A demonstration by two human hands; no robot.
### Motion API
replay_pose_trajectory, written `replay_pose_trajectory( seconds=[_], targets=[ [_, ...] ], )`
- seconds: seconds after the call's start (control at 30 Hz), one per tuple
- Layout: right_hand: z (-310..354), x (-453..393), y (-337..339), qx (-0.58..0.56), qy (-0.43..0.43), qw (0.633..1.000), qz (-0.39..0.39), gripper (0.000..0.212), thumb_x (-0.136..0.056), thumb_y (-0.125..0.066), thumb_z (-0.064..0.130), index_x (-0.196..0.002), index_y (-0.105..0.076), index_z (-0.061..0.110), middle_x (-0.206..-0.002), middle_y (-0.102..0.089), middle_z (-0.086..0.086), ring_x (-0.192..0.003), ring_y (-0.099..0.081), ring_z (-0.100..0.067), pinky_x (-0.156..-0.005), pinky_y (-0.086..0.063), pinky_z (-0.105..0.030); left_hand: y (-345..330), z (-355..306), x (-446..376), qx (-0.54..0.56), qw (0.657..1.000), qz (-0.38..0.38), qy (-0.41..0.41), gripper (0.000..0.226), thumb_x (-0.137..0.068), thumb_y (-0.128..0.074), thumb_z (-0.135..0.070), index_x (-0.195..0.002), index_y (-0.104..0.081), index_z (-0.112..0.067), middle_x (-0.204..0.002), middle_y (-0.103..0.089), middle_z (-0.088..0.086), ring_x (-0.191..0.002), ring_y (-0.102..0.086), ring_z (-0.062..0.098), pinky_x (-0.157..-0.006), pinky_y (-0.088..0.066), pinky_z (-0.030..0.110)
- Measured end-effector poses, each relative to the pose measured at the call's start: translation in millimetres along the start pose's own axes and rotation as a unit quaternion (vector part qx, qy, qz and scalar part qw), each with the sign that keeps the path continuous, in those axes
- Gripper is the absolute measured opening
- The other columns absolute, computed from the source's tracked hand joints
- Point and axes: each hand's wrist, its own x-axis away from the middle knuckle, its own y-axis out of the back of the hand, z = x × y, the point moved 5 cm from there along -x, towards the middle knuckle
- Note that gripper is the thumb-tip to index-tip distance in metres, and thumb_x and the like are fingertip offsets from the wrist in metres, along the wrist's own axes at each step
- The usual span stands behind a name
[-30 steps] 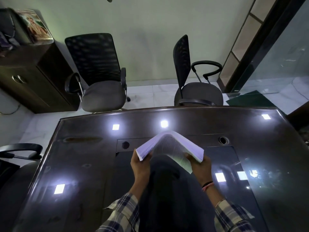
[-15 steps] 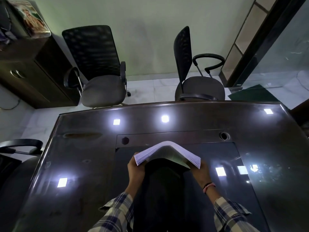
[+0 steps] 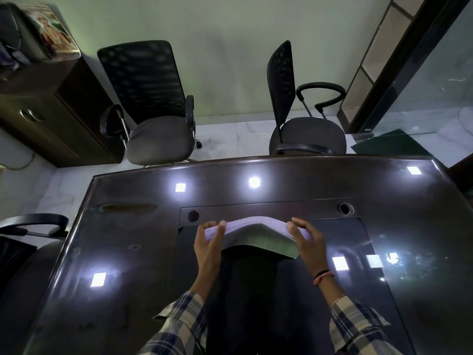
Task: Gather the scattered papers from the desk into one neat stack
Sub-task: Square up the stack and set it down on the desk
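A thick stack of white papers [image 3: 256,230] is held just over the middle of the dark glossy desk [image 3: 128,252], bowed upward in the centre. My left hand [image 3: 208,245] grips its left end, thumb on the near side and fingertips over the top edge. My right hand [image 3: 308,245] holds the right end with fingers curled over the top. The stack's lower sheets sag toward me. No loose sheets show elsewhere on the desk.
Two black mesh office chairs [image 3: 156,119] [image 3: 304,124] stand beyond the desk's far edge. A dark cabinet [image 3: 51,106] is at the back left, a glass partition [image 3: 435,85] at the right. Another chair's armrest [image 3: 33,222] is at the left. Cable holes [image 3: 345,208] mark the desk.
The stack has come down from a raised, tent-like bend to a flatter arc close to the desk. Both hands lowered with it and shifted their fingers over the top edge.
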Motion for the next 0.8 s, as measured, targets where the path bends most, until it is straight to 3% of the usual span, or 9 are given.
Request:
replay_pose_trajectory(
  seconds=[0.07,0.17,0.3,0.4,0.5,0.57,0.67,0.8],
  targets=[
    [0,0,3,0.013,0.002,1.000,0.018,0.022,-0.089,-0.077,0.028,-0.110,-0.075,0.023,-0.111,-0.076,0.007,-0.110,-0.068,-0.009,-0.102,-0.053,-0.040,1,-1,1,-0.031,0.999,0.012,-0.012,0.029,-0.091,-0.077,-0.031,-0.109,-0.065,-0.012,-0.106,-0.066,0.001,-0.091,-0.064,0.011,-0.064,-0.052,0.011],
    [3,4,7,0.017,0.004,0.996,0.089,0.054,-0.081,-0.078,0.043,-0.130,-0.063,0.026,-0.117,-0.073,0.012,-0.111,-0.065,0.001,-0.092,-0.052,-0.019,3,-7,0,-0.057,0.997,0.021,-0.048,0.032,-0.090,-0.077,-0.035,-0.110,-0.065,-0.013,-0.106,-0.066,0.001,-0.093,-0.066,0.014,-0.067,-0.053,0.011],
    [0,5,14,0.089,0.025,0.987,0.132,0.055,-0.077,-0.087,0.009,-0.123,-0.062,0.027,-0.115,-0.067,0.020,-0.104,-0.063,0.006,-0.083,-0.046,-0.004,1,-15,-9,-0.203,0.970,0.043,-0.126,0.046,-0.082,-0.078,-0.055,-0.108,-0.067,-0.019,-0.108,-0.067,-0.005,-0.098,-0.064,0.013,-0.085,-0.056,0.030],
    [-3,0,18,0.159,0.071,0.978,0.116,0.037,-0.082,-0.079,0.002,-0.103,-0.065,0.029,-0.097,-0.071,0.014,-0.086,-0.064,0.007,-0.073,-0.046,-0.015,-10,-29,-13,-0.382,0.891,0.063,-0.239,0.057,-0.079,-0.072,-0.069,-0.107,-0.070,-0.020,-0.106,-0.069,-0.006,-0.101,-0.061,0.017,-0.091,-0.048,0.037],
    [-6,-4,18,0.192,0.098,0.971,0.103,0.046,-0.083,-0.078,0.001,-0.091,-0.059,0.042,-0.080,-0.068,0.020,-0.076,-0.061,0.010,-0.066,-0.043,-0.009,-32,-39,-15,-0.532,0.779,0.123,-0.308,0.064,-0.080,-0.057,-0.080,-0.104,-0.069,-0.021,-0.105,-0.072,-0.004,-0.103,-0.064,0.024,-0.091,-0.044,0.041],
    [-7,-5,18,0.199,0.100,0.970,0.095,0.048,-0.083,-0.078,0.001,-0.087,-0.058,0.044,-0.078,-0.067,0.025,-0.072,-0.060,0.007,-0.063,-0.043,-0.008,-52,-44,-14,-0.581,0.730,0.178,-0.313,0.062,-0.086,-0.054,-0.076,-0.109,-0.065,-0.020,-0.110,-0.071,0.000,-0.108,-0.064,0.027,-0.093,-0.039,0.040],
    [-9,-3,19,0.196,0.099,0.972,0.081,0.045,-0.082,-0.079,0.000,-0.087,-0.060,0.041,-0.075,-0.067,0.015,-0.070,-0.060,0.005,-0.062,-0.044,-0.010,-83,-52,-7,-0.607,0.684,0.240,-0.326,0.045,-0.092,-0.061,-0.060,-0.114,-0.064,-0.021,-0.115,-0.072,0.002,-0.113,-0.064,0.028,-0.093,-0.039,0.038],
    [-11,-3,14,0.197,0.095,0.972,0.086,0.038,-0.080,-0.080,-0.002,-0.088,-0.063,0.030,-0.077,-0.067,0.010,-0.072,-0.061,0.009,-0.061,-0.042,-0.004,-111,-54,-10,-0.617,0.673,0.292,-0.285,0.040,-0.086,-0.075,-0.046,-0.115,-0.064,-0.019,-0.116,-0.071,0.007,-0.110,-0.066,0.034,-0.084,-0.049,0.039]
  ],
)
